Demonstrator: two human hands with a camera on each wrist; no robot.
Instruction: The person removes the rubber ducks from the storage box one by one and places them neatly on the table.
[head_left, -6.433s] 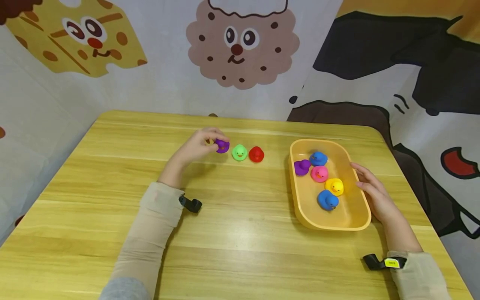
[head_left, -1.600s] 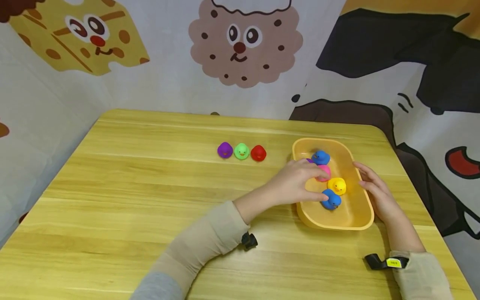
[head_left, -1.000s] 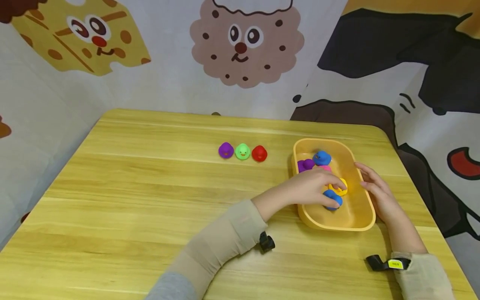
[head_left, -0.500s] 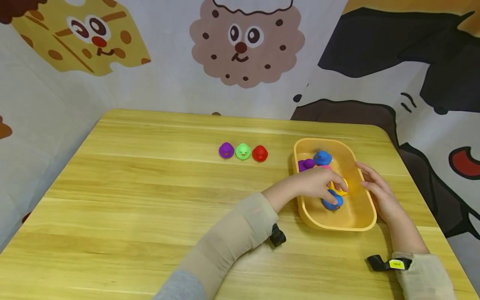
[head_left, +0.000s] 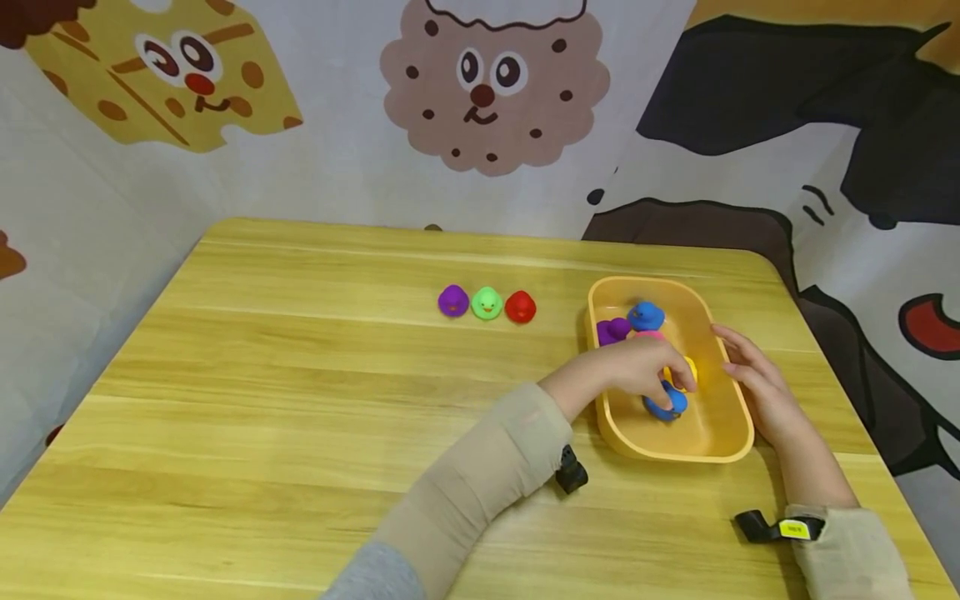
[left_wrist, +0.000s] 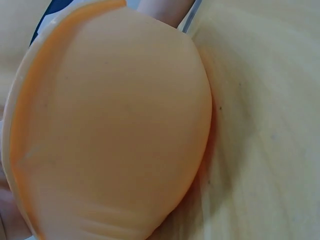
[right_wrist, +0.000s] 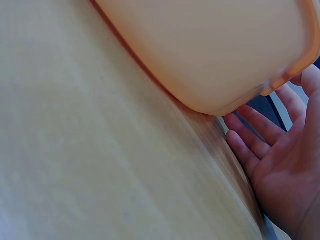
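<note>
My left hand (head_left: 645, 367) reaches down into an orange-yellow plastic basin (head_left: 738, 446). Its fingers and thumb curl around the yellow rubber duck (head_left: 684, 369), partly covering it. A blue rubber duck (head_left: 670, 407) sits right under the thumb. Mostly hidden behind the hand is a pink duck (head_left: 649, 336); a purple duck (head_left: 613, 331) and another blue duck (head_left: 647, 316) lie farther back. At the basin's right side my right hand (head_left: 761, 392) holds the rim, thumb over it. The right wrist view shows the fingers (right_wrist: 257, 125) against the outer wall.
Left of the basin, a purple duck (head_left: 453, 301), a green duck (head_left: 487, 303) and a red duck (head_left: 521, 307) stand in a row on the wooden table (head_left: 300, 400). A cartoon-printed cloth (head_left: 330, 167) hangs behind the table's far edge.
The left hand set the purple duck beside the green one, then moved right into the basin. There its fingers passed over the pink duck and closed around the yellow one. The right hand stayed put.
</note>
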